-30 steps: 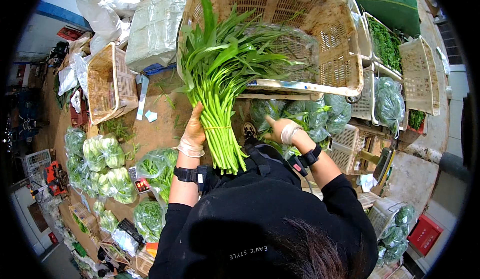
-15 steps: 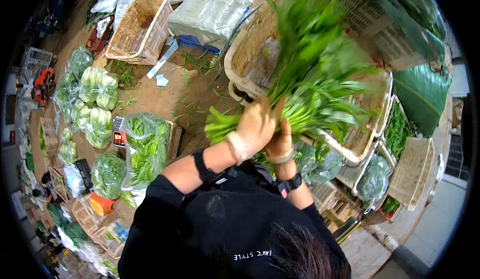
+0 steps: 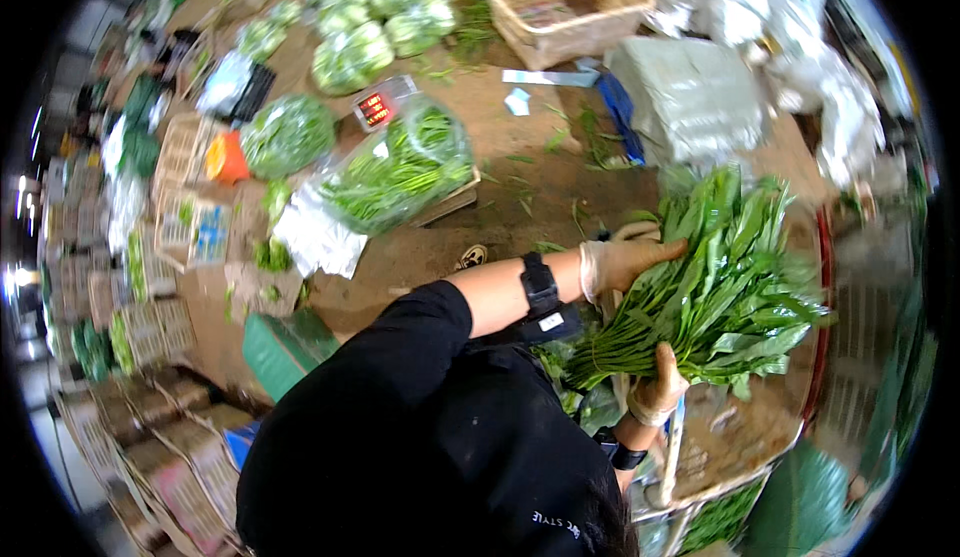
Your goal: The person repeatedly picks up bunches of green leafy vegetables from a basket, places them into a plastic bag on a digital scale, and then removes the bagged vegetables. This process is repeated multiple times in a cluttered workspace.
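Note:
A big bunch of long-stemmed leafy greens (image 3: 725, 282) lies between my hands, its leaves spread to the right and its stems gathered toward my body. My left hand (image 3: 635, 260), in a pale glove, grips the far side of the bunch, with some fingers hidden by leaves. On the near side my right hand (image 3: 660, 387), also gloved, holds the bunch close to where stems turn to leaves; its thumb points up. Beneath and beside the greens is a large worn plastic crate (image 3: 735, 432).
A clear bag of greens (image 3: 400, 172) lies beside a scale with a red display (image 3: 375, 110). Bagged cabbages (image 3: 350, 55), a beige crate (image 3: 565, 7) and a wrapped grey bale (image 3: 690, 97) stand farther off. A green sack (image 3: 810, 502) is at the lower right.
My body and view have turned to the right. The greens, earlier blurred and upright with both hands together at the stems, now lie across between my hands, which are farther apart.

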Tool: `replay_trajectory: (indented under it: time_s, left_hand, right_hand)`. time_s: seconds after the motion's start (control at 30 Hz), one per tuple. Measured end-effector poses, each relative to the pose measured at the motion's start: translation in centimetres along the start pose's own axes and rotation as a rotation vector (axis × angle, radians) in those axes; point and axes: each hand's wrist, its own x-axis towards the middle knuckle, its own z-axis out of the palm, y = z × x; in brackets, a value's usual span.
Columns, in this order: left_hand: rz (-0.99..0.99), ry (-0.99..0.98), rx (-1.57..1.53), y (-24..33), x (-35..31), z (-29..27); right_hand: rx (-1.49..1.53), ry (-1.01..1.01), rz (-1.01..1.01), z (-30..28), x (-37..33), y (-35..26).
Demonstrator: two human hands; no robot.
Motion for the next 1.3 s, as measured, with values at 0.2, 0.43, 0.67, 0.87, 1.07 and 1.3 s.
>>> replay_trajectory:
  time_s: [0.2,0.43,0.67,0.87,1.07,1.3]
  left_hand:
    - [0.395,-0.178,-0.110,3.0,-5.9,-2.9]
    - [0.336,0.254,-0.409,5.0,-16.7,-13.6]
    - [0.717,0.202,-0.816,1.8,-30.6,-26.0]
    - [1.023,0.583,-1.027,4.1,-37.7,-35.3]
    - [1.759,0.625,-0.776,3.8,-38.1,-43.8]
    - [1.715,0.614,-1.307,6.7,-29.1,-55.3]
  right_hand:
    - [-0.132,-0.428,0.070,5.7,4.9,-1.8]
    - [-0.609,-1.034,0.232,20.9,6.9,2.6]
    - [-0.770,-1.407,0.750,36.1,5.9,13.6]
    - [-1.050,-1.788,0.653,51.1,2.9,24.2]
    - [-1.787,-2.369,0.076,65.6,1.9,34.1]
    - [-2.082,-2.021,0.117,69.3,11.8,55.4]
